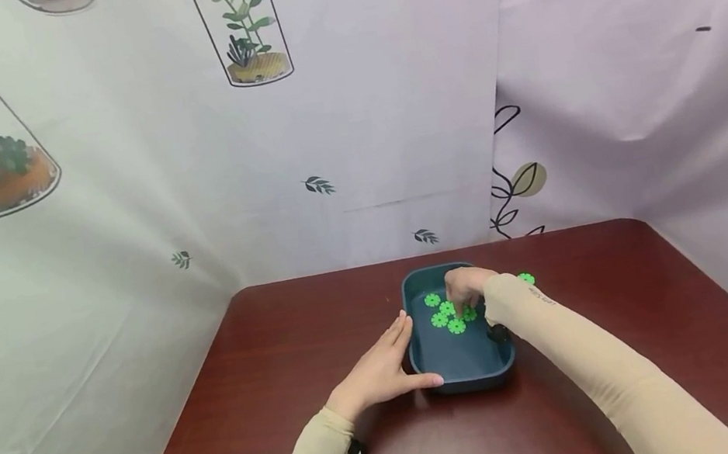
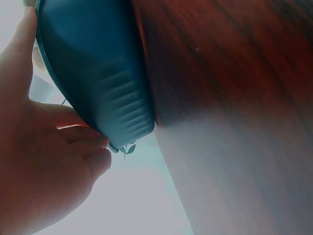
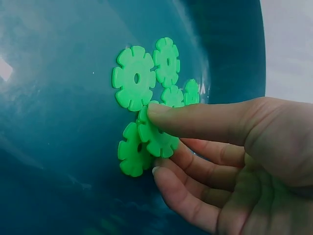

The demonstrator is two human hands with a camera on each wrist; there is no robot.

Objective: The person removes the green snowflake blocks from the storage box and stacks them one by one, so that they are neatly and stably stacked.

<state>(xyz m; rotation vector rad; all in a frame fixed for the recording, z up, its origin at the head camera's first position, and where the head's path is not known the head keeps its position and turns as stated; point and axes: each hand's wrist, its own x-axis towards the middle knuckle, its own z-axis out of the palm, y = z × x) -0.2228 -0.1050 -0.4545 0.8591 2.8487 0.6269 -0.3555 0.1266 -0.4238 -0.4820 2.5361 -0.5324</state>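
A dark teal plastic tub (image 1: pixel 467 362) stands on the table, with several bright green notched interlocking discs (image 3: pixel 133 90) lying on its floor. My right hand (image 1: pixel 466 288) reaches inside the tub. Between thumb and fingers it pinches one green interlocking disc (image 3: pixel 157 138), which overlaps another below it. Straight fingers of my left hand (image 1: pixel 378 370) touch the tub's left side and rim. Its thumb lies spread along the near left corner. From the left wrist, the tub's ribbed outer wall (image 2: pixel 120 95) is seen.
One more green disc (image 1: pixel 526 279) shows beyond the right forearm, outside the tub and partly hidden. The reddish-brown table (image 1: pixel 269 351) meets a pale printed cloth backdrop (image 1: pixel 393 136) at its far edge.
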